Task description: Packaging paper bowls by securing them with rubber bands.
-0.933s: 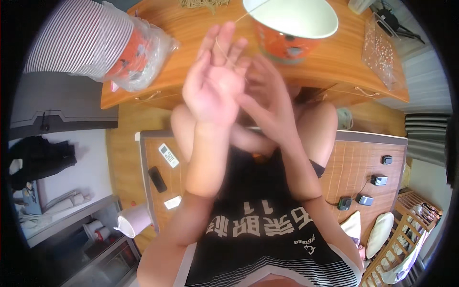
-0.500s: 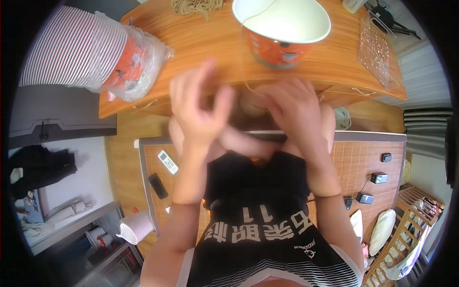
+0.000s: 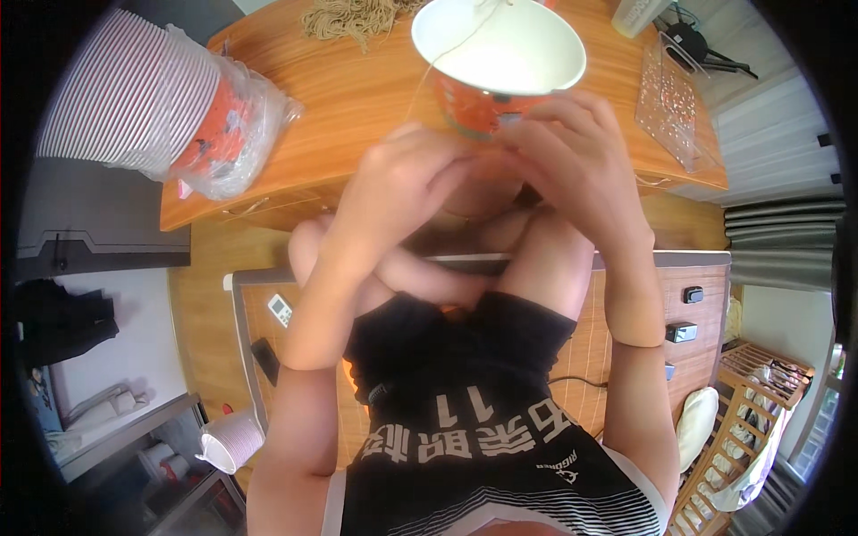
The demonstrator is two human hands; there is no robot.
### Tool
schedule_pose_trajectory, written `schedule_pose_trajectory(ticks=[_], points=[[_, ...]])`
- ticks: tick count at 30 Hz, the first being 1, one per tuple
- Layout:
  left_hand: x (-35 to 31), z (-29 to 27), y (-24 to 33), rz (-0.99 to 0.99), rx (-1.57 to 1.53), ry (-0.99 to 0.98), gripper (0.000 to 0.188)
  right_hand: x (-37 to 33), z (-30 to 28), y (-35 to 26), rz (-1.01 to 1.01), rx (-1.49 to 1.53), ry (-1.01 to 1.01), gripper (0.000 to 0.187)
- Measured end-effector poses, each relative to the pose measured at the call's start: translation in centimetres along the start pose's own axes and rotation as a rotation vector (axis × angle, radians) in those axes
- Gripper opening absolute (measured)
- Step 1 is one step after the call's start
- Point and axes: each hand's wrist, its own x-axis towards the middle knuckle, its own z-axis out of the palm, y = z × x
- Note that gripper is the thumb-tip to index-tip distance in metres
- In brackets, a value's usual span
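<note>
A big paper cup (image 3: 497,62), white inside and orange on the outside, stands on the wooden table (image 3: 357,116) just past the fingertips of both hands. The right hand (image 3: 572,170) has its fingers curled against the lower side of the cup. The left hand (image 3: 402,183) sits right beside the right one, fingers bent in toward it. The two hands meet under the cup, and I cannot tell if they pinch anything small there. A thin string (image 3: 438,58) runs from above the left hand up over the cup's rim. Far to the left of the left hand lies a stack of cups in a plastic bag (image 3: 152,103). Past the cup is a bundle of tan string (image 3: 353,18). To the right of the right hand stands a clear plastic box (image 3: 670,94)
</note>
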Motion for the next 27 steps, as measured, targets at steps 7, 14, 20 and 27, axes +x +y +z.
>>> schedule_pose_trajectory(ticks=[7,14,20,27], points=[[-0.3,0.9,0.0,-0.328,-0.139,0.290,0.009,0.8,-1.4,2.7,0.152,0.011,0.039,0.020],[-0.1,2.2,1.2,-0.527,-0.474,0.421,0.013,1.8,-0.1,2.7,0.169,0.061,-0.101,0.021],[-0.5,3.7,0.3,-0.391,-0.236,0.542,0.014,1.6,0.9,2.5,0.243,0.106,-0.174,0.013],[0.0,3.8,0.8,-0.327,-0.043,0.545,0.014,1.9,0.9,2.0,0.254,0.122,-0.184,0.011]])
